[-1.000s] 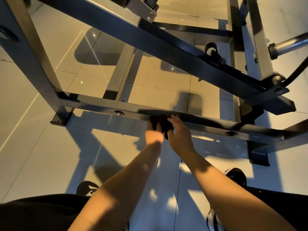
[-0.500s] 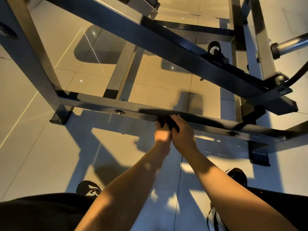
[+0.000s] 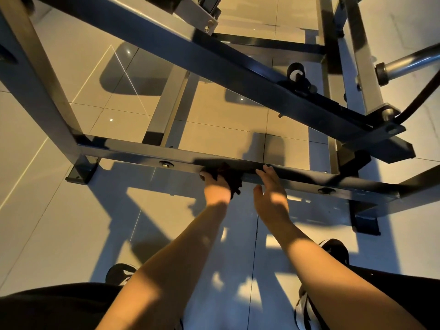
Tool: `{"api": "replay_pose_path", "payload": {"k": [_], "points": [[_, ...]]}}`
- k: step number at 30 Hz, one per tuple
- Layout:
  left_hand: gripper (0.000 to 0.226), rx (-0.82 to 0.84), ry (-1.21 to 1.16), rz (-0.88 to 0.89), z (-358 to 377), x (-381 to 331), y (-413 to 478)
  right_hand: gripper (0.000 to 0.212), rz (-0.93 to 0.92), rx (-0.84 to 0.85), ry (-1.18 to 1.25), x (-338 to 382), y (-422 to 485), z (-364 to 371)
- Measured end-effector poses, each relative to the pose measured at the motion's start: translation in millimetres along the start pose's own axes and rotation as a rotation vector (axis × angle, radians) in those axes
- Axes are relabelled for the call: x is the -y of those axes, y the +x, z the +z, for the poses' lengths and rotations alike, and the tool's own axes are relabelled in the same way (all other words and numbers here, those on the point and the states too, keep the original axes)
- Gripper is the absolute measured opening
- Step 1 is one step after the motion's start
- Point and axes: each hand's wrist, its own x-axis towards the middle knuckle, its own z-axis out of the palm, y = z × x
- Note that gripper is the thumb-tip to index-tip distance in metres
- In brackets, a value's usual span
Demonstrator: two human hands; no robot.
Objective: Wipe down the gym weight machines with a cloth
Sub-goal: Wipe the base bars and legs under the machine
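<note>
Tiled floor (image 3: 59, 210) under a low frame bar (image 3: 133, 154): left hand (image 3: 217, 186) clutches a dark cloth (image 3: 232, 178) against it, right hand (image 3: 271, 196) loosely spread, fingertips touching it.

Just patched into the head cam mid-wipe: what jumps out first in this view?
Two bare forearms reach down to the low crossbar of a dark steel machine frame. The left hand grips a dark cloth against the bar, while the right hand rests open beside it, fingertips touching the bar. A thick diagonal beam crosses overhead, casting hard shadows on the tiled floor.
</note>
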Motion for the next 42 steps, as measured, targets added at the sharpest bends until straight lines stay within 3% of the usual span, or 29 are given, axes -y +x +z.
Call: {"api": "replay_pose_path", "payload": {"k": [3,7,11,16,18,21,27,29,33,39,42], "points": [[0.05,-0.044,-0.108,0.049,-2,0,-9,0.047,-0.024,0.018,-0.019,-3,-3,1],[0.043,-0.07,0.117,0.108,-35,9,12,0.047,-0.077,0.092,-0.007,10,-8,11],[0.042,-0.167,-0.233,0.023,-37,3,5,0.047,-0.1,0.113,0.0,10,-11,7],[0.041,0.137,-0.433,0.005,14,1,-25,0.043,-0.03,-0.065,-0.033,-11,-17,-17],[0.039,0.239,-0.573,-0.03,28,-5,-37,0.046,0.044,-0.048,-0.008,-15,-18,-26],[0.032,0.236,-0.709,-0.108,24,-14,-38,0.051,0.055,0.035,0.01,-19,-16,-35],[0.032,0.159,-0.595,-0.087,29,-4,-28,0.053,0.057,0.096,0.039,-22,-13,-43],[0.015,0.196,-0.551,-0.075,42,-13,-42,0.052,0.051,0.085,0.022,-25,-12,-44],[0.019,0.324,-0.509,-0.022,61,-9,-48,0.053,0.057,0.056,0.022,-29,-11,-47],[0.025,0.122,-0.606,-0.12,43,2,-30,0.05,0.027,0.044,0.024,-30,-15,-46],[0.028,0.153,-0.533,-0.03,57,0,-40,0.05,0.036,0.055,0.077,-31,-12,-49]]}}
